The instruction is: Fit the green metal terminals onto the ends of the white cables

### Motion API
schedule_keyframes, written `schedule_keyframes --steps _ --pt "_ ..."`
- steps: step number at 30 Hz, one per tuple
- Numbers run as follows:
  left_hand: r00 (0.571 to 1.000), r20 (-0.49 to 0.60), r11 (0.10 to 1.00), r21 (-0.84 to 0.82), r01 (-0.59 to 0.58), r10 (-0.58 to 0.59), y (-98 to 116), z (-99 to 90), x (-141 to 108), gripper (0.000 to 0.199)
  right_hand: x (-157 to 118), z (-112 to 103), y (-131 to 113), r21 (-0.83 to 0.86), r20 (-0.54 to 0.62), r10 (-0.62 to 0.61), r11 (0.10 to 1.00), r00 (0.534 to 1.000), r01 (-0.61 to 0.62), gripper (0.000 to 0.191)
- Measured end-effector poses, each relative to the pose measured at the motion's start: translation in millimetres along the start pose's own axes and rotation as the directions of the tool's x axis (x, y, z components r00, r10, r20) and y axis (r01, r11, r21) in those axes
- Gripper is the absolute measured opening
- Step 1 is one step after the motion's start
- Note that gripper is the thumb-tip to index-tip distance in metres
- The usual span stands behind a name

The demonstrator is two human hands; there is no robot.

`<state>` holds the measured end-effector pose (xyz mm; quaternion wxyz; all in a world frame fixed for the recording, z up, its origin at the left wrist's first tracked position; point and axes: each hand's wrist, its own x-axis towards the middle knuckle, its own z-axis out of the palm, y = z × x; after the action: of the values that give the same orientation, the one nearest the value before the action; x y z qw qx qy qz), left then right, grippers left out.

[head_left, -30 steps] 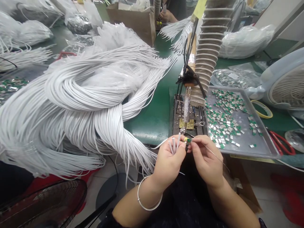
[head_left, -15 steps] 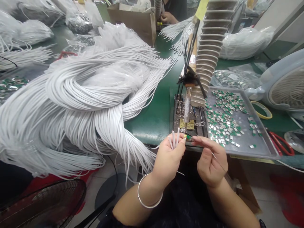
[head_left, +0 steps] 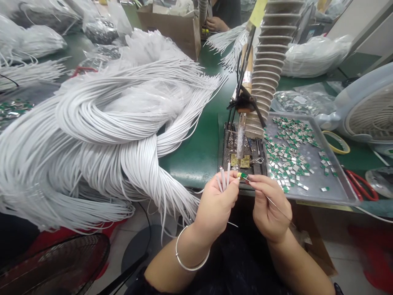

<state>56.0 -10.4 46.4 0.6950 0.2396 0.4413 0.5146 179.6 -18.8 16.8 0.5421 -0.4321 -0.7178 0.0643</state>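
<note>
My left hand (head_left: 217, 200) is closed around several white cables (head_left: 223, 178) whose ends stick up between the fingers. At its fingertips sits a small green circuit board (head_left: 243, 175), just below the soldering iron's tip. My right hand (head_left: 272, 205) pinches a thin wire (head_left: 274, 205) and touches the board's right side. The soldering iron (head_left: 242, 131) hangs tip down in a stand over a yellow sponge (head_left: 241, 161). To the right, a grey tray (head_left: 330, 190) holds many small green and silver boards.
A large pile of white cables (head_left: 107, 119) covers the left of the green table (head_left: 187, 164). A ribbed hose (head_left: 270, 65) hangs beside the iron. Right of the tray are a fan (head_left: 368, 102), a tape roll (head_left: 336, 142) and red-handled pliers (head_left: 362, 184). Another person's hand (head_left: 217, 24) shows behind.
My right hand's fingers have closed in around the wire near the board and shifted slightly left. My left hand stays nearly in place; the whole view has shifted slightly.
</note>
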Motion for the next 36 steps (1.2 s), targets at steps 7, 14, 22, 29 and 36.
schedule_keyframes --steps 7,14,22,29,36 --pt "1.0 0.012 1.0 -0.009 -0.006 0.006 1.0 -0.4 0.4 0.01 1.8 1.6 0.8 -0.013 0.003 -0.007 1.0 1.0 0.007 0.024" --pt "1.0 -0.014 0.999 -0.027 0.018 -0.019 4.3 1.4 1.6 0.016 5.1 3.8 0.0 -0.044 -0.011 -0.025 0.999 1.0 0.024 0.025" --pt "1.0 0.003 0.999 -0.048 0.025 -0.025 7.3 3.8 3.9 0.016 10.6 7.0 1.6 -0.039 -0.016 -0.052 0.998 0.999 0.052 0.028" --pt "1.0 0.018 0.998 -0.061 0.014 -0.013 7.9 2.3 6.1 0.014 12.8 8.5 0.4 -0.052 -0.012 -0.078 0.996 0.997 0.077 0.028" --pt "1.0 0.015 0.998 -0.069 0.017 -0.016 10.0 2.8 6.0 0.016 15.2 9.8 1.6 -0.039 -0.014 -0.099 0.994 0.995 0.099 0.027"
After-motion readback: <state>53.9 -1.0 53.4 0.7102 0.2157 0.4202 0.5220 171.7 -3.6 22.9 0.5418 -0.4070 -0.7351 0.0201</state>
